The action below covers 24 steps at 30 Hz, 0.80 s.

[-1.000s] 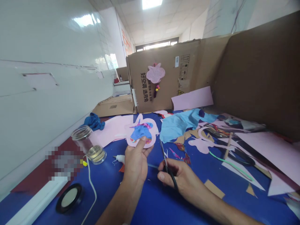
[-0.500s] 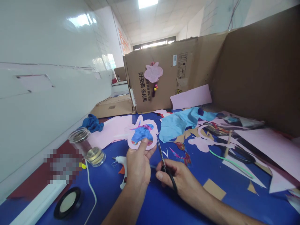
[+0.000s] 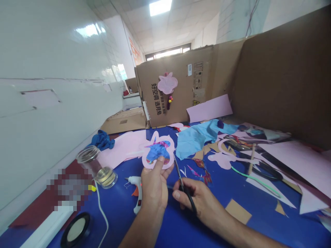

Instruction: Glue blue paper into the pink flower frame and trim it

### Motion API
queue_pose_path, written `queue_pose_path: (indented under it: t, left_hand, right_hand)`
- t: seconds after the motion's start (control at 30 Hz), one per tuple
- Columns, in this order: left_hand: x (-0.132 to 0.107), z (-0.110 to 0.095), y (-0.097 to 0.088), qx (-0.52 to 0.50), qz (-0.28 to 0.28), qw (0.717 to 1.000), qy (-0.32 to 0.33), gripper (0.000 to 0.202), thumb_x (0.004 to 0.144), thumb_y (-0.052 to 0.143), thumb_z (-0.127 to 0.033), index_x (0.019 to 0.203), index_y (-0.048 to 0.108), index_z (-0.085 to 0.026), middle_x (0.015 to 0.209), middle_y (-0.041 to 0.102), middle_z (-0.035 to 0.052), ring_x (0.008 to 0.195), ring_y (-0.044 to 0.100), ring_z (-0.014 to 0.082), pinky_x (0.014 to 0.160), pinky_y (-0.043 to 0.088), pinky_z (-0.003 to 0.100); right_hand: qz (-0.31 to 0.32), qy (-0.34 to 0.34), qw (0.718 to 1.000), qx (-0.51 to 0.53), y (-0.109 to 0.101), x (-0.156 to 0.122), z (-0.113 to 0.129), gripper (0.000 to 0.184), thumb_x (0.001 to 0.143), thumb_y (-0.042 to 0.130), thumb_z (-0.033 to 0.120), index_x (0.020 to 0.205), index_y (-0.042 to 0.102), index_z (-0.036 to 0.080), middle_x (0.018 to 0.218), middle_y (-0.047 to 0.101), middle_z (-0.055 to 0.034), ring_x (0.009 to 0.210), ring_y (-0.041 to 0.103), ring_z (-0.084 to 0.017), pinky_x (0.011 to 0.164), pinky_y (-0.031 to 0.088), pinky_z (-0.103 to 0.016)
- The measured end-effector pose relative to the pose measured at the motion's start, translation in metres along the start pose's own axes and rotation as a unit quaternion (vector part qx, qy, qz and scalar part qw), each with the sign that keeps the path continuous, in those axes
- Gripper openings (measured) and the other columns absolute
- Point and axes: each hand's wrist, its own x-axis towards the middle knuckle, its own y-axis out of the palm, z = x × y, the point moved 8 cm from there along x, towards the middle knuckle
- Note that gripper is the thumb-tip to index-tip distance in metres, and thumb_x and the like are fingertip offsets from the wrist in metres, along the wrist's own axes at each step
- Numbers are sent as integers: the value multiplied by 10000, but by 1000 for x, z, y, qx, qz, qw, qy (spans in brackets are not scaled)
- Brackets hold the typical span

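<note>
My left hand (image 3: 156, 179) pinches a pink paper cutout (image 3: 148, 164) between thumb and fingers. Blue and magenta patterned material (image 3: 158, 151) covers the cutout's middle, inside a wavy pink border. In my right hand (image 3: 193, 196) is a pair of scissors (image 3: 179, 174) with black handles, blades pointing up and away from me. Their tips are close to the cutout's right edge; whether they touch it I cannot tell. A white hot glue gun (image 3: 138, 193) lies just left of my left wrist, partly hidden by it.
A clear jar (image 3: 97, 167) and a black roll of tape (image 3: 75, 230) are at the left. Light blue fabric (image 3: 192, 139) lies behind my hands. Pink paper (image 3: 297, 162) and scraps cover the right side. A cardboard panel (image 3: 178, 103) bearing a pink cutout (image 3: 167, 84) stands at the back.
The whole view has shifted slightly, so most things appear a little lower. My hands keep nearly the same hold on the cutout and scissors.
</note>
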Motion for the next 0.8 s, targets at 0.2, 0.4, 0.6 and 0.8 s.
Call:
queue_pose_path:
  t: [0.2, 0.4, 0.6, 0.8]
  left_hand:
    - [1, 2, 0, -6, 6, 1000, -1, 332, 649, 922, -153, 915, 724, -161, 883, 770, 39, 781, 746, 179, 805, 643, 370]
    - [1, 5, -1, -4, 4, 1000, -8, 339, 644, 928, -156, 922, 733, -164, 909, 780, 43, 812, 758, 190, 814, 642, 366]
    - [-1, 3, 0, 1, -1, 1000, -6, 336, 630, 930, -154, 900, 731, -166, 879, 777, 40, 789, 756, 188, 787, 639, 347]
    - [-1, 3, 1, 1, -3, 1000, -10, 396, 583, 956, -152, 911, 734, -160, 887, 779, 41, 791, 756, 193, 752, 639, 332]
  right_hand:
    - [-1, -3, 1000, 8, 0, 1, -4, 510, 842, 770, 659, 830, 671, 159, 603, 575, 26, 572, 450, -127, 550, 282, -253]
    - [-4, -7, 1000, 5, -1, 1, -4, 494, 856, 766, 644, 825, 668, 161, 600, 573, 30, 570, 447, -125, 551, 286, -252]
    - [-6, -5, 1000, 6, -2, 1, -3, 491, 856, 765, 646, 824, 667, 165, 590, 569, 36, 561, 448, -123, 549, 285, -250]
    - [-4, -11, 1000, 5, -2, 1, -4, 493, 863, 759, 645, 820, 670, 163, 589, 574, 33, 562, 456, -122, 551, 291, -247]
